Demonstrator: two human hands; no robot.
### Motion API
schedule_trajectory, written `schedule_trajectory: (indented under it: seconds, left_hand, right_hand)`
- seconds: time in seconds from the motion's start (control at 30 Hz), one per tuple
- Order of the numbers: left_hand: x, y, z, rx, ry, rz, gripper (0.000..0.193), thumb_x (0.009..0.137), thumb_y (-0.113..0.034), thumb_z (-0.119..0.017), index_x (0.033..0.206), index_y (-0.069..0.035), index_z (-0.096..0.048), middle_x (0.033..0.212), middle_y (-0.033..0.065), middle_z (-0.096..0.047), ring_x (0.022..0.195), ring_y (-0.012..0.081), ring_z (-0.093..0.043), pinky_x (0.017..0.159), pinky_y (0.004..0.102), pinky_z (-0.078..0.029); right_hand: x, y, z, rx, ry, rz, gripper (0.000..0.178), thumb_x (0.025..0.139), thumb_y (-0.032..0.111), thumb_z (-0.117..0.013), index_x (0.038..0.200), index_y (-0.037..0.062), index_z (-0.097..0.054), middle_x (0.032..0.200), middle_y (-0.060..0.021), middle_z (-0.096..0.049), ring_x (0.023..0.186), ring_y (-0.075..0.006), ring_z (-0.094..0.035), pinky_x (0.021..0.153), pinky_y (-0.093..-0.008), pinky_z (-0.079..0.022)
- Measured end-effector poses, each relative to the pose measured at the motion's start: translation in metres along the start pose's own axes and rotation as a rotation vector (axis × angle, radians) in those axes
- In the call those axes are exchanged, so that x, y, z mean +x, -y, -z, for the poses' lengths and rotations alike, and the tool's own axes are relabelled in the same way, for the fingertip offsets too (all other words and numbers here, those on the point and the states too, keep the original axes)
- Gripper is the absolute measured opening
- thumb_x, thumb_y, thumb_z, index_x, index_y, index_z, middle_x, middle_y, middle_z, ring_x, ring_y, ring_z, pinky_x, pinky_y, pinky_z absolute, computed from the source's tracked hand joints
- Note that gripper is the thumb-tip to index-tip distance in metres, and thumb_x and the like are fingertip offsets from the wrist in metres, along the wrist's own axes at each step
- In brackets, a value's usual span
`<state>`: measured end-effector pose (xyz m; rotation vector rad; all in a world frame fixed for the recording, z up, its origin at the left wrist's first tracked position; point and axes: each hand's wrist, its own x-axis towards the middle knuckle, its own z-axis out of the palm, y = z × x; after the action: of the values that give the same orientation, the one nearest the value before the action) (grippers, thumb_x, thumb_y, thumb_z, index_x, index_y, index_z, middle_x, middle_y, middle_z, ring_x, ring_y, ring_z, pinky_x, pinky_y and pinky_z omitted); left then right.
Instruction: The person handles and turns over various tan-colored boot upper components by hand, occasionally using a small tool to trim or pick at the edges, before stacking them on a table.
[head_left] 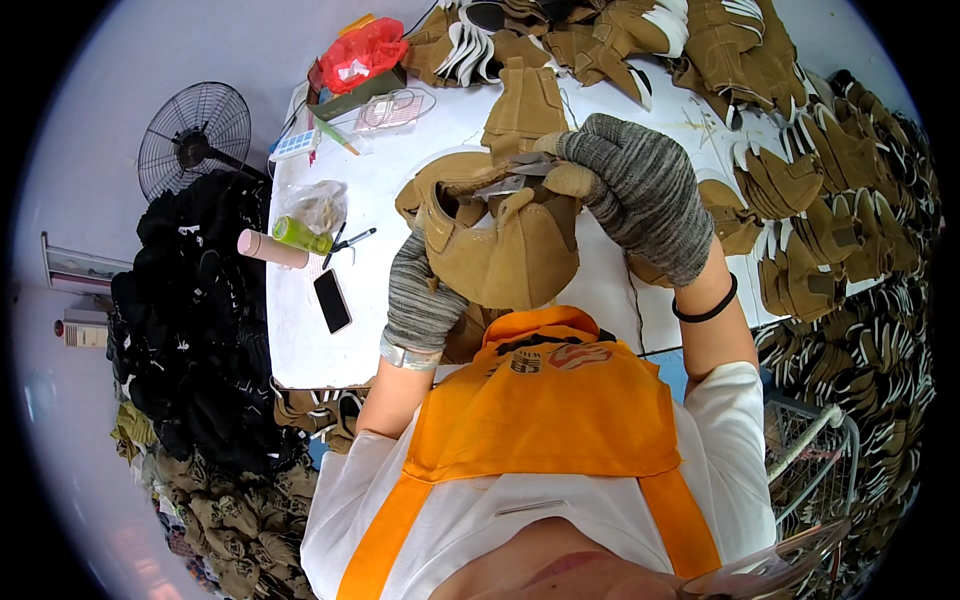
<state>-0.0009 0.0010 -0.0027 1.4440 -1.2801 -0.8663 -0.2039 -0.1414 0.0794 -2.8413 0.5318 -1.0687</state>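
Observation:
A tan suede shoe upper (500,262) is held up over the white table (390,165), its opening facing the far side. My left hand (422,295), in a grey knitted glove, is closed on the upper's left edge; part of its fingers is hidden behind the suede. My right hand (640,190), gloved in grey with tan fingertips, pinches the upper's far right rim, where some greyish lining shows. Just beyond lies a flat tan suede piece (525,100). More tan suede pieces lie partly hidden beneath my hands.
At left on the table are a phone (332,301), a pink bottle (272,249), a green container (302,235), scissors (350,241) and a red plastic bag (362,52). Stacked tan uppers (780,180) line the right. A fan (196,140) stands beyond a black pile (195,300).

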Motion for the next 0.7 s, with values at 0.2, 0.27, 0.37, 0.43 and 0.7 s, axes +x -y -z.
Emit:
schedule_trajectory:
  seconds: [0.2,0.27,0.37,0.43,0.7]
  left_hand:
    - [0.000,0.009,0.002,0.593,0.035,-0.110,0.045,0.093,-0.034,-0.049,0.132,-0.013,-0.045,0.129,0.0034,-0.053,0.118,0.0203,-0.049,0.101,0.0301,-0.039]
    - [0.001,0.016,0.003,0.727,-0.023,-0.171,0.046,0.092,-0.036,-0.050,0.131,-0.013,-0.045,0.128,0.0034,-0.053,0.117,0.0200,-0.050,0.100,0.0302,-0.040]
    - [0.002,0.004,0.004,0.848,0.031,-0.154,0.047,0.091,-0.037,-0.050,0.131,-0.013,-0.045,0.128,0.0035,-0.053,0.118,0.0203,-0.050,0.101,0.0299,-0.039]
    - [0.002,0.005,0.003,0.777,0.025,-0.116,0.048,0.092,-0.037,-0.050,0.132,-0.012,-0.044,0.129,0.0042,-0.052,0.119,0.0207,-0.049,0.101,0.0298,-0.039]
    - [0.002,-0.002,-0.002,0.697,0.029,-0.144,0.053,0.090,-0.037,-0.052,0.135,-0.010,-0.041,0.134,0.0067,-0.048,0.123,0.0223,-0.045,0.104,0.0307,-0.036]
  right_hand:
    - [-0.001,0.002,-0.002,0.078,-0.013,-0.050,0.029,0.076,0.019,-0.064,0.105,0.0114,-0.064,0.089,-0.0081,-0.061,0.080,-0.0261,-0.061,0.070,-0.0346,-0.050]
    - [-0.001,0.000,0.001,0.086,0.000,-0.025,0.033,0.074,0.018,-0.066,0.107,0.0111,-0.063,0.089,-0.0084,-0.061,0.080,-0.0267,-0.061,0.070,-0.0350,-0.050]
    - [-0.009,-0.009,-0.003,0.052,-0.009,-0.014,0.038,0.072,0.018,-0.068,0.110,0.0121,-0.062,0.090,-0.0085,-0.061,0.081,-0.0275,-0.060,0.070,-0.0350,-0.050]
    - [-0.007,-0.008,-0.001,0.078,0.012,-0.015,0.038,0.074,0.019,-0.068,0.110,0.0126,-0.062,0.090,-0.0081,-0.061,0.080,-0.0274,-0.060,0.070,-0.0348,-0.050]
    - [-0.009,-0.007,-0.001,0.061,-0.006,0.009,0.036,0.076,0.020,-0.066,0.111,0.0138,-0.062,0.091,-0.0075,-0.061,0.079,-0.0266,-0.060,0.070,-0.0337,-0.050]
